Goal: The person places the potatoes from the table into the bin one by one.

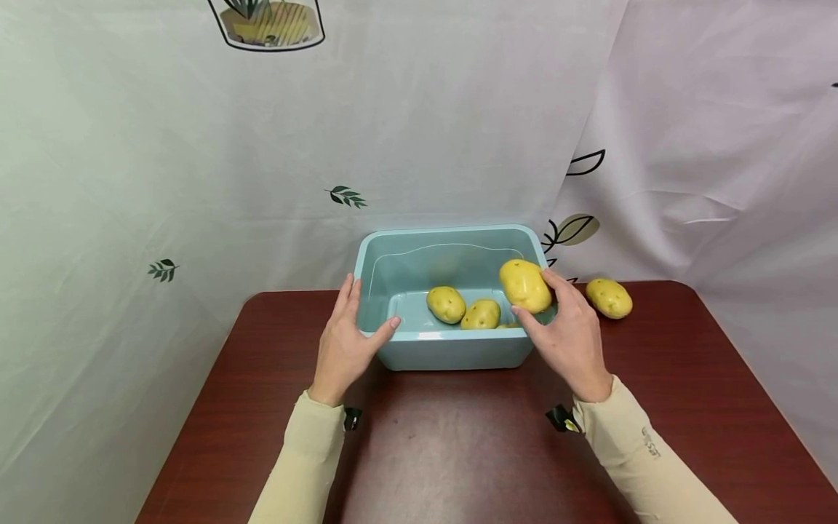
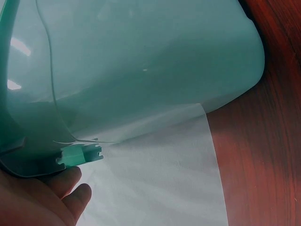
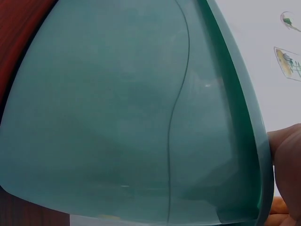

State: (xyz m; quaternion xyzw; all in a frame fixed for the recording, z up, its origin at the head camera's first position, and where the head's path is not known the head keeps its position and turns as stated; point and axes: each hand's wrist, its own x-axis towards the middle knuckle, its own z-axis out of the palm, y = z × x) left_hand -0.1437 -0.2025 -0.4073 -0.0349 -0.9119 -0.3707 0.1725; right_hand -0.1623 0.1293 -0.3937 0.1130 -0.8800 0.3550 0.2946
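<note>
A light blue plastic bin (image 1: 452,354) stands on the table, with yellow potatoes inside, among them one potato (image 1: 447,304) and a second potato (image 1: 481,314). My right hand (image 1: 569,331) holds another potato (image 1: 524,285) between thumb and fingers, above the bin's right side. At the bin's front left corner, my left hand (image 1: 347,342) rests with its thumb over the rim and its fingers loosely extended along the outside. The left wrist view shows those fingertips (image 2: 77,190) by the rim. In the right wrist view, the bin wall (image 3: 94,117) hides the held potato.
One more potato (image 1: 609,298) lies on the dark red table (image 1: 445,444), right of the bin near the back edge. A pale cloth (image 1: 425,131) with printed leaves hangs close behind the bin.
</note>
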